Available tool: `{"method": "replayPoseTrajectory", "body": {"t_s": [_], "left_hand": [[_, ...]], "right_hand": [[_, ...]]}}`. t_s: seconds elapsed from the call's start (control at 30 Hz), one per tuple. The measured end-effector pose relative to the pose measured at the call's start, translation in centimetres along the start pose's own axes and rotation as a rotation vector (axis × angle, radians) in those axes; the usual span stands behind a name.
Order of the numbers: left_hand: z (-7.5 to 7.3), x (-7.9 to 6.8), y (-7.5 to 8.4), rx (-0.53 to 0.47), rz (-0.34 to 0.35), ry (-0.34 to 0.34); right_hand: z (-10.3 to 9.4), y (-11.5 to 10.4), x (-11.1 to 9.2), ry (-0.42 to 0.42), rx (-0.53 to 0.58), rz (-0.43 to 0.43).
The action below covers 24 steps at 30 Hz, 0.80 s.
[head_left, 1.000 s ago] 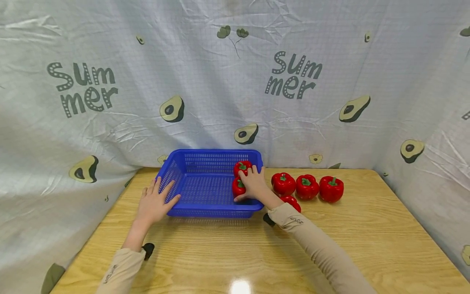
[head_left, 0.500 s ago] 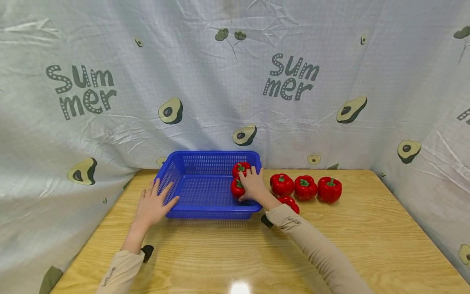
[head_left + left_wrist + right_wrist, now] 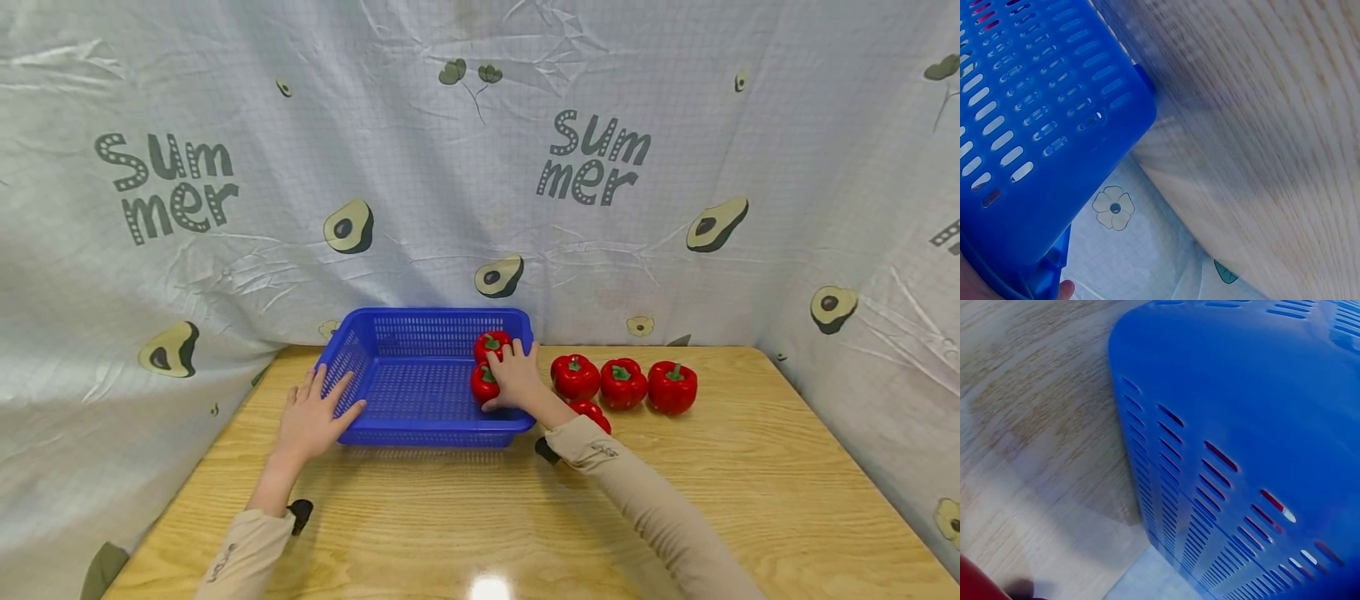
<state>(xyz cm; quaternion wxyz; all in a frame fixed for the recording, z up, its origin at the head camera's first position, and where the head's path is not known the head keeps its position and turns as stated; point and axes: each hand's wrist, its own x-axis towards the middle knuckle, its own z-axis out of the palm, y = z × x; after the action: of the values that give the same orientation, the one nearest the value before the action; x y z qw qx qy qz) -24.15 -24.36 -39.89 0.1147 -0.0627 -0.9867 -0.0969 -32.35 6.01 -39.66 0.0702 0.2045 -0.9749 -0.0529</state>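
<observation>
Two peppers (image 3: 491, 342) lay rightmost in the basket (image 3: 427, 425), right hand (image 3: 519, 379) gripping the nearer pepper (image 3: 483, 387); left hand (image 3: 309, 422) rested, spread, on its left rim.

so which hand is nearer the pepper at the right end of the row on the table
Right. The right hand is over the right side of the blue basket, the side facing that pepper; the left hand is at the basket's left rim, farther away.
</observation>
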Motion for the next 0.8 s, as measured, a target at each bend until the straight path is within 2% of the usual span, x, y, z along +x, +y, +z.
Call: {"method": "replayPoseTrajectory", "body": {"t_s": [0.43,0.6,0.8], "left_hand": [[-0.1,0.0,0.0,0.009,-0.005,-0.004],[-0.3,-0.1,0.1,0.019,-0.003,-0.019],[0.0,0.1,-0.1,0.009,0.005,0.001]], "right_hand": [[-1.0,0.3,-1.2,0.073,0.157,-0.007],[-1.8,0.4,-2.3,0.115,0.140,-0.043],[-2.5,0.6,-3.6,0.165,0.119,-0.086]]}}
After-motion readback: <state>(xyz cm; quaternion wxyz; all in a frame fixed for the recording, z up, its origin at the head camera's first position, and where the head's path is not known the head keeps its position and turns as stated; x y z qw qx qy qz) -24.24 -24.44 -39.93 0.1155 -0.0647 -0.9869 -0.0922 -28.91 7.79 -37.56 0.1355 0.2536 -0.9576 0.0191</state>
